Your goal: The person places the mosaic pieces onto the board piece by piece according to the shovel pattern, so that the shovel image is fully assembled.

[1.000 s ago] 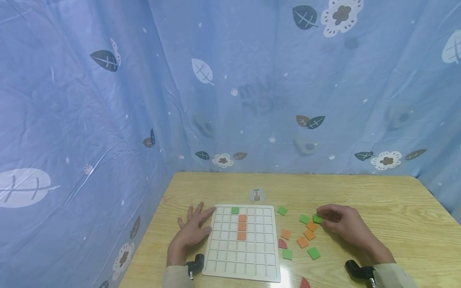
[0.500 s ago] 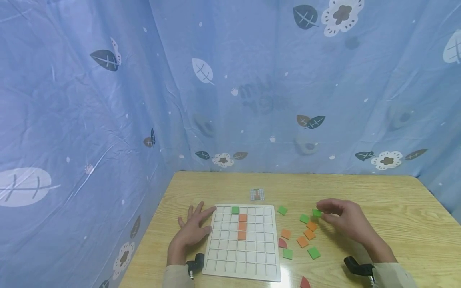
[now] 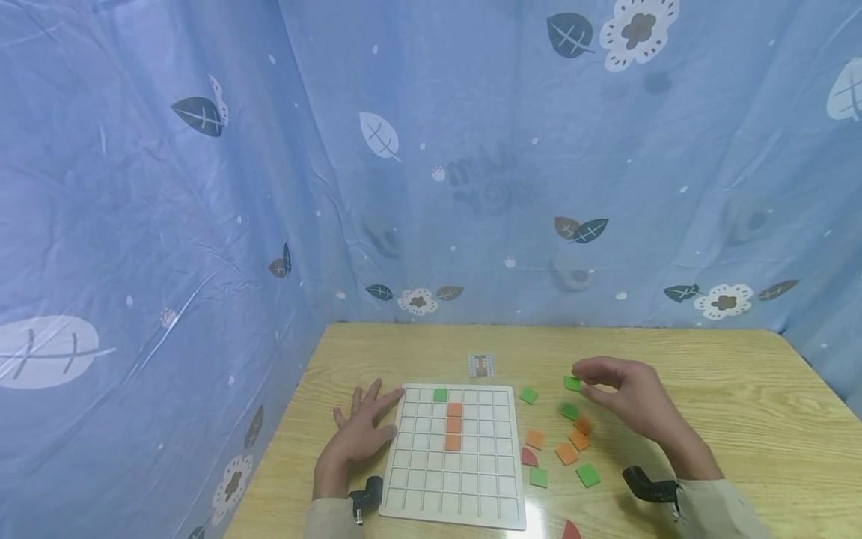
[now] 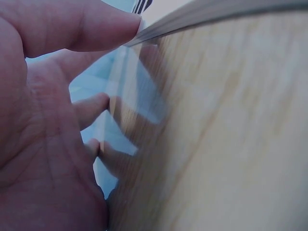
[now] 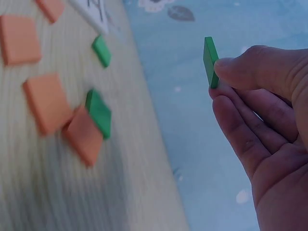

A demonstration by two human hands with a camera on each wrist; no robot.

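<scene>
My right hand (image 3: 622,391) pinches a green square tile (image 5: 210,62) between thumb and fingertips, raised above the table. Fingers spread, my left hand (image 3: 364,430) rests at the left edge of a white grid board (image 3: 417,479); in the left wrist view the thumb (image 4: 106,29) touches the board's side. In the board's top row sits a green tile (image 3: 441,394), and a short column of orange tiles (image 3: 454,425) lies just right of it, lower down. Below my right hand lie loose orange tiles (image 3: 566,454) and another green tile (image 3: 569,411).
A small printed card (image 3: 481,365) with a grid pattern lies behind the board. More green tiles (image 3: 588,474) and red quarter-round pieces (image 3: 529,457) are scattered right of the board. A blue patterned curtain (image 3: 512,187) hangs along the table's back and left sides.
My right hand has lifted the green tile off the table beside the orange ones and carried it up and to the left. The left hand and the board stay as they were.
</scene>
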